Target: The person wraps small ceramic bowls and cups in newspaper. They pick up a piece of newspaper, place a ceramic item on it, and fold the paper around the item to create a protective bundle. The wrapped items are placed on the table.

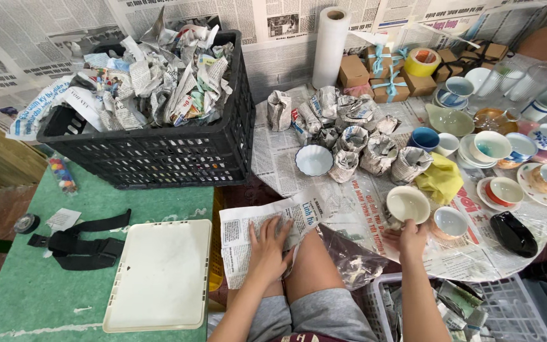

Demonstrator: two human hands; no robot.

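My left hand (267,244) lies flat, fingers spread, on a torn sheet of printed newspaper (267,231) draped over my left knee, while the fingers of my right hand (406,237) are clamped from below on a cream, round glazed ceramic cup (408,204), held just above the near edge of the newspaper-covered round worktop (286,158). As I judge it, the wrapping is well begun but far from finished: a cluster of newspaper-wrapped bundles (349,130) already stands in the middle of the worktop, with one small white scalloped bowl (314,159) bare among them. To my right much is unwrapped still: a white bowl with a brown rim (451,221) just beside my cup, a glossy black oval dish (513,233), a blue cup (424,138), and saucers with cups (504,190) well toward the far edge, beside a yellow cloth (441,178). The black plastic crate (159,152) on my left brims with crumpled paper. Small brown gift boxes with blue ribbon (381,73), a white paper roll (330,47) and a yellow tape roll (422,61) sit at the back. The cup in hand has no paper on it yet.
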